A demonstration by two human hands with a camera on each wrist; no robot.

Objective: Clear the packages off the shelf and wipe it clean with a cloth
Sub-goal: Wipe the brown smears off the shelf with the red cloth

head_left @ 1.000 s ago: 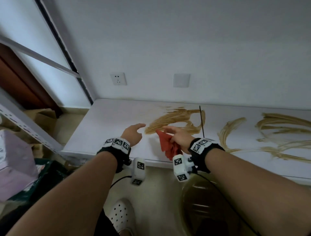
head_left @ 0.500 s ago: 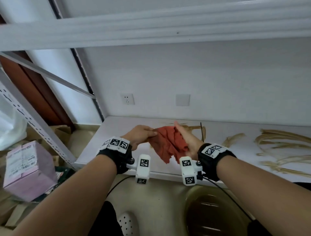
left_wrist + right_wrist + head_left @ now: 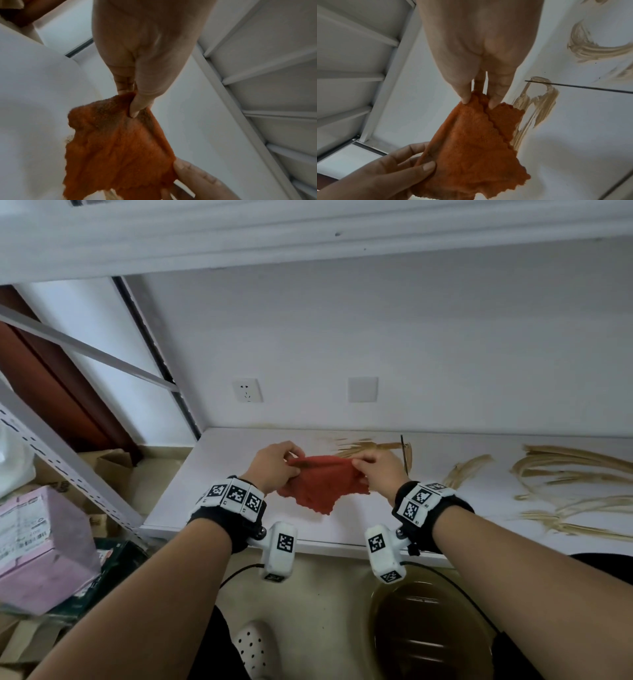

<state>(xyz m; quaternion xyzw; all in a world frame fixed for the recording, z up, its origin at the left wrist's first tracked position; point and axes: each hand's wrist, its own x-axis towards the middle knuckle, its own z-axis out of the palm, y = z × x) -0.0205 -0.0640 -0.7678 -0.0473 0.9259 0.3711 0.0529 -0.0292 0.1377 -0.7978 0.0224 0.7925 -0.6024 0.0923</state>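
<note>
A basin (image 3: 428, 642) on the floor near the right arm holds brown water. Above the shelf (image 3: 212, 474), the left hand (image 3: 274, 469) and the right hand (image 3: 378, 474) each pinch a top corner of the red cloth (image 3: 322, 486), which hangs between them. Half a second ago it was bunched; now it is stretched flat. Brown smears (image 3: 561, 484) streak the shelf to the right.

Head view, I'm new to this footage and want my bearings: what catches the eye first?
The orange-red cloth, stretched between the left hand and right hand, each pinching an upper corner above the white shelf. Next, the tan smears streaked across the shelf's right part, not yet wiped. Lower left, off the shelf, sits a pink package.
</note>
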